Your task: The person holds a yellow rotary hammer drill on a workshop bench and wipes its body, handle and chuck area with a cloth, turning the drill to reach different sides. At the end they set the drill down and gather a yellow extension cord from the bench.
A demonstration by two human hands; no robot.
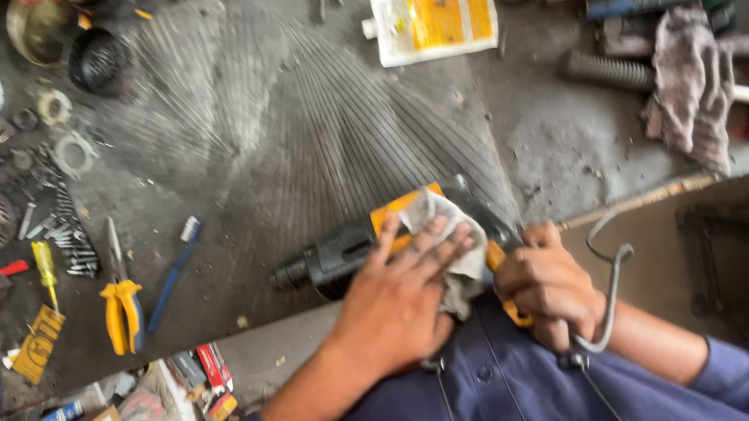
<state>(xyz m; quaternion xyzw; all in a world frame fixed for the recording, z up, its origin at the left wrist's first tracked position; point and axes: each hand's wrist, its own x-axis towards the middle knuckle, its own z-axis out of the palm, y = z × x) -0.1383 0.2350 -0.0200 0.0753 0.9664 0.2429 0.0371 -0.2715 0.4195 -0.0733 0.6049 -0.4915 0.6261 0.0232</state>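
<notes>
the power drill (pixel 350 245), orange and black, lies at the workbench (pixel 281 135) edge near six o'clock, nose toward nine o'clock. it could slide off the edge if the wiping pushes sideways, and the grey cord (pixel 611 288) may snag at the wrist. the left hand (pixel 398 293) lies flat, fingers spread, pressing a dirty cloth (pixel 447 229) on the body. the right hand (pixel 549 283) is curled tight round the handle at three o'clock.
</notes>
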